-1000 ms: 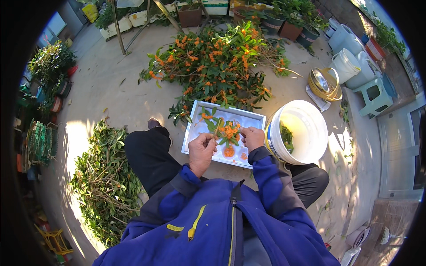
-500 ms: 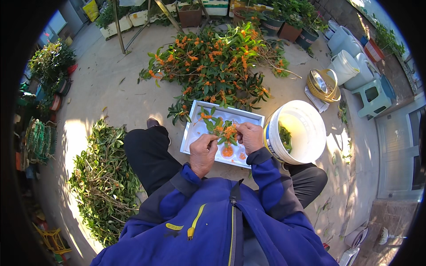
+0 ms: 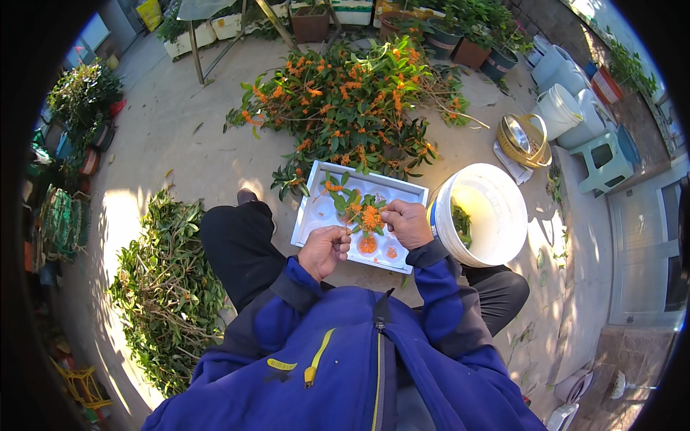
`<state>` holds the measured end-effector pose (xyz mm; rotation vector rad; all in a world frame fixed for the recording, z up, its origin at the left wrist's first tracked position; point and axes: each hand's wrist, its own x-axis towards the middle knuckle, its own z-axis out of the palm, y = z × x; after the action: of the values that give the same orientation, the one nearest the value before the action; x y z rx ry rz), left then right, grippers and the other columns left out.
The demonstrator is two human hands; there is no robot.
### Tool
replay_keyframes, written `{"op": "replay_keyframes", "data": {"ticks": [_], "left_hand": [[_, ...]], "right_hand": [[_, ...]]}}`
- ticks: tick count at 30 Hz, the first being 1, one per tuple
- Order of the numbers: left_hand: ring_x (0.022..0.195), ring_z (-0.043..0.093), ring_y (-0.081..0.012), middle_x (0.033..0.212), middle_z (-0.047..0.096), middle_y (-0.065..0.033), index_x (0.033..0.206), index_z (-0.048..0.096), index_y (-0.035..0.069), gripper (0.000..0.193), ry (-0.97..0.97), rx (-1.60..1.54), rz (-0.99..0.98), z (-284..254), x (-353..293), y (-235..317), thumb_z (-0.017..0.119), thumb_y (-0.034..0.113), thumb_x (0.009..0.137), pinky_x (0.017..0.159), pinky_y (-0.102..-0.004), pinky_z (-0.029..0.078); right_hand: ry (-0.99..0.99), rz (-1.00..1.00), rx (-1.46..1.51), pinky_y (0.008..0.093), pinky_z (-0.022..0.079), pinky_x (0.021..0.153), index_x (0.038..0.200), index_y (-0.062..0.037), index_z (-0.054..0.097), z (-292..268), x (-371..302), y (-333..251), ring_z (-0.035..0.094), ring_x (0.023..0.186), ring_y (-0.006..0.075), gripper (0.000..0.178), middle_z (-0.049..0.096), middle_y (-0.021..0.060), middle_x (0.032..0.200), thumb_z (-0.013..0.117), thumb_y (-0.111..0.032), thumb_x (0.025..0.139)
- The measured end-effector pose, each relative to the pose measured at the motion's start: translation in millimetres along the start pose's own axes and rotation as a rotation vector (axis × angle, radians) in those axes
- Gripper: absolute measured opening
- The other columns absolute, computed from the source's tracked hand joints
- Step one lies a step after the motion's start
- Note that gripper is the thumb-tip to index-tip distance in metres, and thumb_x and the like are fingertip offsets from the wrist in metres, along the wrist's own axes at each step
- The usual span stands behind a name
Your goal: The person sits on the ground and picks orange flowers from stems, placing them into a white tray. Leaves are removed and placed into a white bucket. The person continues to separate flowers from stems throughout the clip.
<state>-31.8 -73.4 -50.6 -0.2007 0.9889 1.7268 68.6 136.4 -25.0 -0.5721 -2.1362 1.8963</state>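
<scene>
My left hand [image 3: 323, 251] is closed in a pinch on the stem of a flowering sprig [image 3: 371, 218] with green leaves and a dense orange cluster. My right hand [image 3: 407, 224] has thumb and fingers pinched together at the right edge of the orange flowers. Both hands are over a shallow white tray [image 3: 305, 215] with round hollows. Small heaps of loose orange blossoms [image 3: 367, 246] lie in hollows on its near side. Another leafy piece with orange flowers shows in the tray's upper left, partly behind the sprig.
Beyond the tray lies a large pile of orange-flowering branches [image 3: 345, 108]. A white bucket [image 3: 503, 215] with leaves inside stands at my right knee. Leafy cuttings [image 3: 169, 294] are heaped on the left. Farther right are a yellow basket [image 3: 535, 140] and a pale green stool [image 3: 604, 161].
My left hand has turned and shifted slightly, so its curled fingers show more. My right hand has tilted a little, staying beside the orange cluster. The tray remains in place.
</scene>
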Motion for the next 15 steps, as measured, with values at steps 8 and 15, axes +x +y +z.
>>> {"op": "replay_keyframes", "data": {"ticks": [8, 15], "left_hand": [[0.063, 0.062, -0.0148, 0.076, 0.065, -0.0063, 0.090, 0.064, 0.000, 0.006, 0.011, 0.404, 0.196, 27.8, -12.6, -2.6, 0.061, 0.005, 0.090, 0.055, -0.0271, 0.050], [0.059, 0.060, -0.0248, 0.068, 0.058, -0.0154, 0.087, 0.064, 0.000, 0.010, 0.177, 1.376, 1.220, 47.0, -24.4, -3.7, 0.066, 0.001, 0.077, 0.057, -0.0375, 0.047]], "right_hand": [[0.165, 0.150, 0.238, 0.0218, 0.039, 0.045, 0.083, 0.0034, 0.067, 11.7, -0.3, -14.7, 0.051, 0.050, 0.0069, 0.013, 0.058, 0.0021, 0.062, 0.063, -0.008, 0.088], [0.295, 0.081, 0.045, 0.0249, 0.042, 0.046, 0.075, 0.0059, 0.067, 21.1, 4.3, 5.0, 0.052, 0.050, 0.0086, 0.015, 0.058, 0.0033, 0.061, 0.062, -0.005, 0.085]]}}
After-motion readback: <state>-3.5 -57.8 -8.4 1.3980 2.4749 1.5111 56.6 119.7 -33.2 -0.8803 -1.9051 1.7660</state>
